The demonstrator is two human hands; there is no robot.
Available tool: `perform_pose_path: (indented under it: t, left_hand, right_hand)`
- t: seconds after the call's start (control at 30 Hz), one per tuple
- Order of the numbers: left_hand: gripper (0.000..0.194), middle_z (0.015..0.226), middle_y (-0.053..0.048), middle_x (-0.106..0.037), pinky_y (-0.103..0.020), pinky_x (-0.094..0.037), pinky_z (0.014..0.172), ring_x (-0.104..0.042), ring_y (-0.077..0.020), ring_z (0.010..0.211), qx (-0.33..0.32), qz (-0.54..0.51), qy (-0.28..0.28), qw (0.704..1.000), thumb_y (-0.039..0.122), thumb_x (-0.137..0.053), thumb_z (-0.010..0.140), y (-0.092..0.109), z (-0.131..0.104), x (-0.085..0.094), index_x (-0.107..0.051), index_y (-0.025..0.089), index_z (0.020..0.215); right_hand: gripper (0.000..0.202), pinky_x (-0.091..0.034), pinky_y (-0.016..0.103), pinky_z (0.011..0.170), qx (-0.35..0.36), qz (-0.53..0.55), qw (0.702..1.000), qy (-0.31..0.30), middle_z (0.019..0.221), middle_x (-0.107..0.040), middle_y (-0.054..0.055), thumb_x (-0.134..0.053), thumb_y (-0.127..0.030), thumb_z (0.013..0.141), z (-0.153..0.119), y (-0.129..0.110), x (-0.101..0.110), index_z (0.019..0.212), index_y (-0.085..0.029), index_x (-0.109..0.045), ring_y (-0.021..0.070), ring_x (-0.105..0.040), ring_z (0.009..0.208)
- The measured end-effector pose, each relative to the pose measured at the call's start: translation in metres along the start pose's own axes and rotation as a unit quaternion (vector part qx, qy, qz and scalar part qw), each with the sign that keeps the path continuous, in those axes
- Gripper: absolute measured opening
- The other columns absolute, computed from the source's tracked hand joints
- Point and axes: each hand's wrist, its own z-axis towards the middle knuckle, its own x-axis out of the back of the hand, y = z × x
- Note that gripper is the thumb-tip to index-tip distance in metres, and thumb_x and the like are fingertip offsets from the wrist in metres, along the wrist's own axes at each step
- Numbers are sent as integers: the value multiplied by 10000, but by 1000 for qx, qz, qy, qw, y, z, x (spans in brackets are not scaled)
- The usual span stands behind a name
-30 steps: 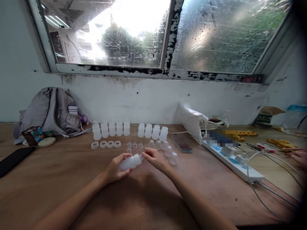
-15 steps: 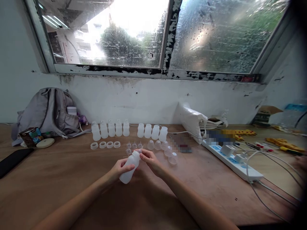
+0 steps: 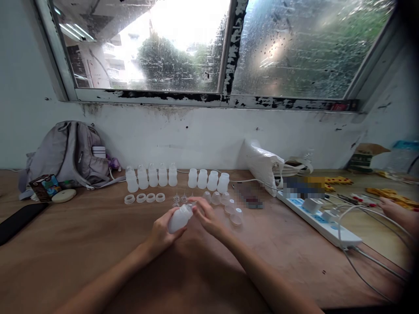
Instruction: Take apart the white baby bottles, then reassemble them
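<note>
A frosted white bottle (image 3: 177, 220) lies tilted in my left hand (image 3: 163, 224), whose fingers wrap round its body, with its neck pointing up and right. My right hand (image 3: 205, 214) has its fingers closed at the bottle's neck end, round a ring or teat too small to make out. Beyond, several capped bottles (image 3: 152, 175) stand in a row at the left, and several open bottles (image 3: 212, 180) at the right. In front of them are white rings (image 3: 150, 198), clear teats (image 3: 183, 198) and clear dome caps (image 3: 236, 216).
A grey backpack (image 3: 73, 152), a small box (image 3: 46, 186) and a black phone (image 3: 20, 222) sit at the left. At the right are a white bag (image 3: 262, 163), a power strip (image 3: 322, 218) with cables, and another person's hand (image 3: 397, 212).
The bottle has turned to a flatter tilt, its base raised, and my left hand has shifted round it. My right fingers have moved over its neck. Another person's hand has come further in at the right.
</note>
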Motion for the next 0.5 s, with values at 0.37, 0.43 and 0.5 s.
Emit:
perform_pose_path:
  t: [0.37,0.43,0.5]
  left_hand:
    - [505,1060,-49,-505,-345,-451,820,-525,-213,955,-71,152,16,986,310,-565,734,-27,5,8,-389,260,1205]
    - [525,1068,-56,-511,-366,-437,840,-515,-223,969,-93,170,12,981,291,-565,735,-28,5,8,-367,255,1219]
    - [536,1076,-61,-523,-381,-426,849,-510,-232,978,-108,186,8,977,279,-567,732,-30,6,9,-356,245,1223]
  right_hand:
    - [356,-16,540,965,-62,-479,874,57,1236,-459,82,-418,-422,818,3,83,23,1115,-250,-511,288,-303,1181]
    - [305,-64,499,972,-51,-469,880,49,1084,-556,86,-412,-416,824,4,78,21,1007,-219,-555,257,-410,1074]
    - [283,-142,456,954,-49,-454,889,45,939,-600,75,-419,-420,822,5,73,20,919,-198,-567,232,-472,961]
